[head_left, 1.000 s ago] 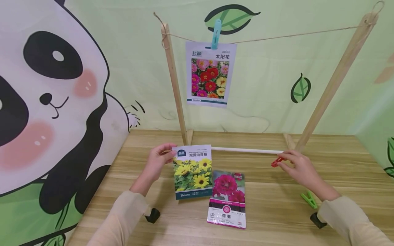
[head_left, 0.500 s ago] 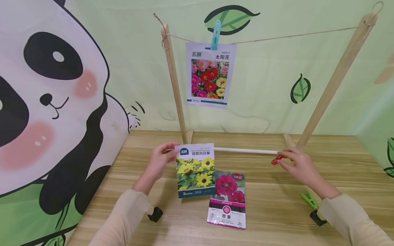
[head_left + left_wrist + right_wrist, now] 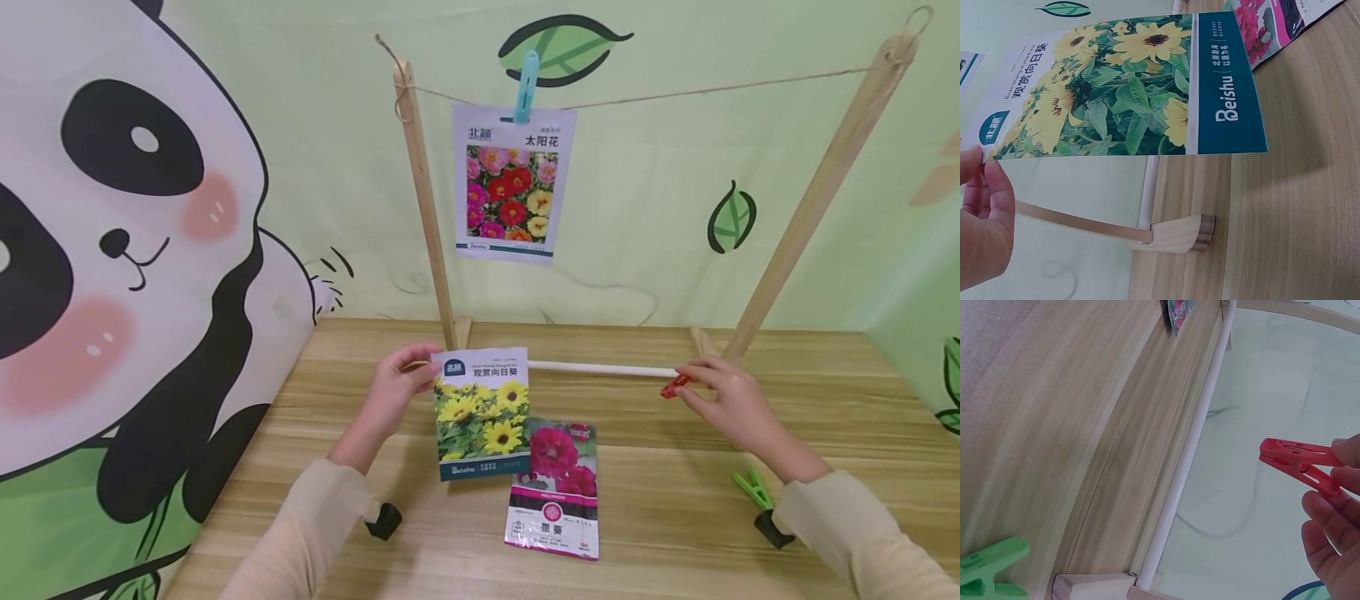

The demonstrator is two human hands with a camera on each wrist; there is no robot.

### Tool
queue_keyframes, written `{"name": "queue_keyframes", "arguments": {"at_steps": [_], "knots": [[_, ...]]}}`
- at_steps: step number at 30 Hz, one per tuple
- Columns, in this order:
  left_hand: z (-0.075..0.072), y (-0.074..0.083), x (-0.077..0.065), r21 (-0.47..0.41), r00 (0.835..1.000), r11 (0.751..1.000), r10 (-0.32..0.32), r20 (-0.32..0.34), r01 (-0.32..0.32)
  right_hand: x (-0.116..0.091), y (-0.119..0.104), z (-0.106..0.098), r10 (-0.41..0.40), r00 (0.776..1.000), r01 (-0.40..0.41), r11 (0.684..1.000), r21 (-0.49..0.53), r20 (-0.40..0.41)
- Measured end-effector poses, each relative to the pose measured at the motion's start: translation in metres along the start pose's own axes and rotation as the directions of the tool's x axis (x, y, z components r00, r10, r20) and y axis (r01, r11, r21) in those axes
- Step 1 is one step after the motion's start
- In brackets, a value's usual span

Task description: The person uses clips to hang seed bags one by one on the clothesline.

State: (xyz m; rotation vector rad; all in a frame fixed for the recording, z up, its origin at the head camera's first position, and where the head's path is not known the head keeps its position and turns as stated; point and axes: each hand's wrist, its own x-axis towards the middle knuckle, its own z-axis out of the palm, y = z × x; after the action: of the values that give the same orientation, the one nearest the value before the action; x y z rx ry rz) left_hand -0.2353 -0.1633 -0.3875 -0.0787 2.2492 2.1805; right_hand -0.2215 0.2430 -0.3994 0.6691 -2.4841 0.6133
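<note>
My left hand [image 3: 401, 385] pinches the upper left corner of a seed packet [image 3: 483, 417] with yellow sunflowers on it, held up above the table. In the left wrist view, thumb and fingers grip the corner of that packet [image 3: 1122, 94]. My right hand [image 3: 727, 404] holds a red clothespin [image 3: 675, 386] by its handle ends; in the right wrist view the jaws of this clothespin [image 3: 1297, 464] are together with nothing between them. A hollyhock seed packet [image 3: 553, 500] lies on the table, partly overlapped by the sunflower packet. Another flower packet [image 3: 513, 183] hangs from a string by a blue clothespin [image 3: 527, 87].
The string [image 3: 705, 90] runs between two wooden posts, the left post [image 3: 423, 200] and the right post [image 3: 821, 200]. A white rod [image 3: 600, 367] joins their bases. A green clothespin [image 3: 753, 487] lies on the table [image 3: 660, 533] near the right sleeve. A panda-printed cloth [image 3: 322, 167] stands behind.
My left hand has moved the sunflower packet a little to the right and slightly up, over more of the hollyhock packet. The right hand with the red clothespin has barely moved.
</note>
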Motion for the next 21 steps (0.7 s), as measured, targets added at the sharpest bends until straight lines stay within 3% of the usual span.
{"name": "queue_keyframes", "arguments": {"at_steps": [21], "knots": [[0.011,0.008,-0.004,0.01,1.0,1.0,-0.001,0.003,0.001,0.003,0.0,-0.002,-0.029,0.999,0.029,0.999,-0.014,-0.027]]}}
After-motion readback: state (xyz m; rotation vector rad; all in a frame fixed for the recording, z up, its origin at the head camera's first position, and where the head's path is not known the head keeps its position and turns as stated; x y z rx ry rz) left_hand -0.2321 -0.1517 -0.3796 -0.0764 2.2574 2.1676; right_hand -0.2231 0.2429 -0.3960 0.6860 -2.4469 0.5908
